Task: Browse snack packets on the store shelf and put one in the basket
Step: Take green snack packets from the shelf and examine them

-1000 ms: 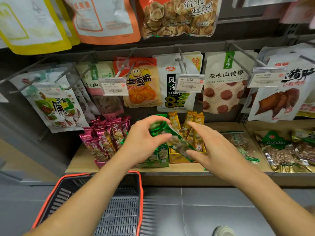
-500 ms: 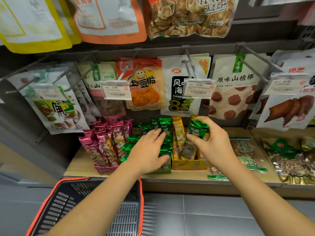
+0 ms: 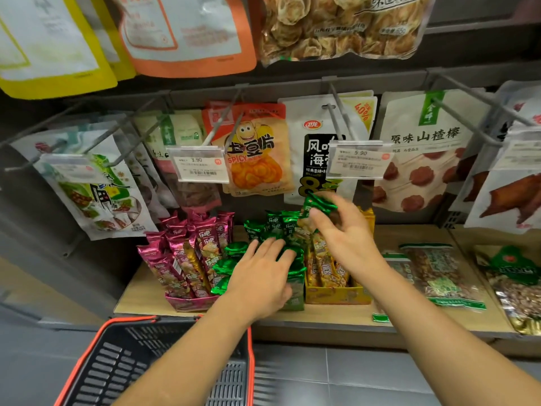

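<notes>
- Basket (image 3: 131, 319), black mesh with an orange rim, sits below and to the left of the yellow box (image 3: 336, 296). The lower edge of the view cuts off its near part, and the left forearm (image 3: 190, 350) covers its right side.
- Left hand (image 3: 260, 276) is just left of the yellow box, fingers straight and slightly spread. It lies flat on the standing green packets (image 3: 273, 224) and hides those under the palm.
- Right hand (image 3: 348, 241) is above the yellow box, thumb and curled fingers pinching one green packet (image 3: 317, 205) near its crimped top. The lower part of the packet is behind the fingers and blurred, so its print is unreadable.
- Shelf board (image 3: 146, 291) carries the yellow box, whose contents are mostly covered by the right wrist.
- Pink packets (image 3: 187, 253) stand upright left of the yellow box, past the green ones.
- Nut bags (image 3: 439, 273) lie flat to the right of the yellow box; the outermost is cut off by the frame.
- Hanging pouches (image 3: 257, 148) are above and behind the yellow box, partly masked by price tags (image 3: 200, 164).
- Upper bags (image 3: 187, 33) hang higher still, with their tops out of view.
</notes>
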`<state>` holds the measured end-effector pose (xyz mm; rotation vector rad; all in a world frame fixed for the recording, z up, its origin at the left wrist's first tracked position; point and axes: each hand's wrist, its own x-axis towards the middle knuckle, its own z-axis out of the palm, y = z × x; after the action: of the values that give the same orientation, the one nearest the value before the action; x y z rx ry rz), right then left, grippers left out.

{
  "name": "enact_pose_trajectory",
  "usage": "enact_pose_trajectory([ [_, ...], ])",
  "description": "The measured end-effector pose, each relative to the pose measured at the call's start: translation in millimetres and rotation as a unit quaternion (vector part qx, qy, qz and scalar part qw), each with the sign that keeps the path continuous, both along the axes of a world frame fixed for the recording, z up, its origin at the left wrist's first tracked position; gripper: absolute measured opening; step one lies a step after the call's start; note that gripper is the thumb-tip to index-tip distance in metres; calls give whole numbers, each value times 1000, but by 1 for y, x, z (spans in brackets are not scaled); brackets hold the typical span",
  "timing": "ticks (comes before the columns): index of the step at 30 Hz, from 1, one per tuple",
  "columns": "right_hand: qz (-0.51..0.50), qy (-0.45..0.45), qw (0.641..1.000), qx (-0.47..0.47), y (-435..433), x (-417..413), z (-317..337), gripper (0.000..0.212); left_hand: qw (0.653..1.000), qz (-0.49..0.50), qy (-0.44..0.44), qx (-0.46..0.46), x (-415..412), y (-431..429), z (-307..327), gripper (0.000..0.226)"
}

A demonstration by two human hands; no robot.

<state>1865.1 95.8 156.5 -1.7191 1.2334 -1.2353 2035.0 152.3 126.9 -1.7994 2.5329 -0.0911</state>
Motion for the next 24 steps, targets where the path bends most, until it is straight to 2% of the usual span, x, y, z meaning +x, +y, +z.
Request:
enact_pose_trajectory([
  [4, 18, 114, 993, -11, -10, 9, -9, 33, 1000, 3, 18, 10, 4, -1, 4, 65],
  [9, -2, 190, 981, 33, -19, 18, -20, 26, 998, 0, 55, 11, 7, -2, 3, 68],
  [12, 14, 210, 974, 80, -21, 28, -33, 25, 996, 4, 93, 12, 7, -2, 4, 69],
  [16, 39, 203, 968, 143, -20, 32, -49, 34, 980, 27, 196, 24, 8, -4, 3, 84],
  [18, 39, 177, 968, 171, -20, 30, -53, 34, 983, 25, 179, 27, 6, -5, 1, 91],
  [22, 39, 89, 965, 245, -28, 25, -47, 27, 996, 41, 66, 32, 2, -7, -4, 81],
  [24, -3, 80, 979, 190, -32, 22, -45, 20, 998, 42, 31, 28, 0, -8, -4, 77],
])
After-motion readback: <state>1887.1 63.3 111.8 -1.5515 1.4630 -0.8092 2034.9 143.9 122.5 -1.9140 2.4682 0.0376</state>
